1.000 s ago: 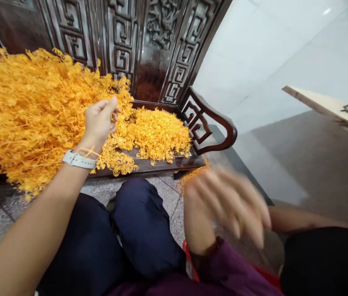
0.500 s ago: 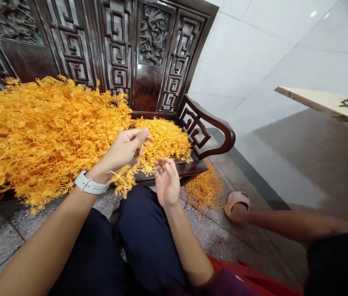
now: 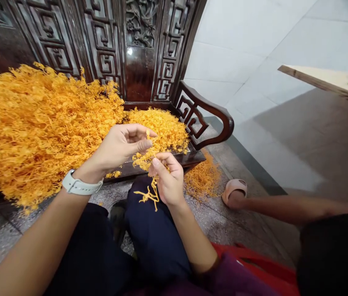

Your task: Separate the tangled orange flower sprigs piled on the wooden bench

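Observation:
Above my lap, my left hand (image 3: 127, 146), with a pale watch on its wrist, has thumb and fingers closed around a small yellow flower piece (image 3: 148, 135). Close below it and to the right is my right hand (image 3: 170, 179), its thumb and fingertips pinched on a yellow plastic-looking stem (image 3: 149, 195). The thin, mostly bare branches of this stem dangle over my knee. Behind both hands a low heap of yellow flower heads (image 3: 164, 127) lies on the dark wooden bench (image 3: 124, 170). To the left rises a larger pile of yellow flower sprigs (image 3: 44, 127).
The bench has a carved back (image 3: 141, 74) and a curved armrest (image 3: 213, 111). Orange-yellow stems (image 3: 203, 176) lie on the floor beside it. Another person's leg (image 3: 272, 209) with a pink slipper (image 3: 235, 191) reaches in from the right. A wooden board (image 3: 324, 80) juts out at upper right.
My right hand has closed from open onto a stem that now hangs beneath it. The leafy sprig under my left hand no longer hangs there. The view has shifted slightly.

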`<state>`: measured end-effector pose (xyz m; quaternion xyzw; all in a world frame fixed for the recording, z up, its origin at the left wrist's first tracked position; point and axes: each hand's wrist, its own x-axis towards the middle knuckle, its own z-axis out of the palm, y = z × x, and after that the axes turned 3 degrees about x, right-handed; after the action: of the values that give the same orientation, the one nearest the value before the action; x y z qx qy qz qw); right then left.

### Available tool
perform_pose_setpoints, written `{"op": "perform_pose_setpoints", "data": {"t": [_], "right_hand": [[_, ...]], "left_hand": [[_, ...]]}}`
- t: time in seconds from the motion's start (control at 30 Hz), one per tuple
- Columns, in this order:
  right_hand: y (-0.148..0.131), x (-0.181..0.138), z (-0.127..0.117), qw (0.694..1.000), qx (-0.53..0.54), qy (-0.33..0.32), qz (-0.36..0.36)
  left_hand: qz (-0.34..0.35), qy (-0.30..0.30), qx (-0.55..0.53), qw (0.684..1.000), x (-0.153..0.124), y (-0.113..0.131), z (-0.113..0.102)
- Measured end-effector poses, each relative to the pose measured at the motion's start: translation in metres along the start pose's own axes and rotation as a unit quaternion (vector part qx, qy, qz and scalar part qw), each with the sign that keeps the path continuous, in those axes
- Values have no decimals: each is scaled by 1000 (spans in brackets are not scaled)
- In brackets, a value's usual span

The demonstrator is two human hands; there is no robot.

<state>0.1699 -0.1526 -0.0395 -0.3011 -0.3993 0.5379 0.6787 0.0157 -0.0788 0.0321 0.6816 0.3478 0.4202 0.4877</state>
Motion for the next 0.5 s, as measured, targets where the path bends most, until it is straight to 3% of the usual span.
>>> {"op": "perform_pose_setpoints", "data": {"t": [0.13, 0.3, 0.5], "right_hand": [[-2, -1, 2, 992, 115, -18, 44], [4, -1, 0, 987, 153, -3, 52], [11, -3, -2, 988, 152, -1, 40]], "left_hand": [[10, -17, 20, 1000, 4, -1, 2], [-12, -63, -24, 998, 5, -1, 17], [-25, -71, -101, 992, 5, -3, 25]]}}
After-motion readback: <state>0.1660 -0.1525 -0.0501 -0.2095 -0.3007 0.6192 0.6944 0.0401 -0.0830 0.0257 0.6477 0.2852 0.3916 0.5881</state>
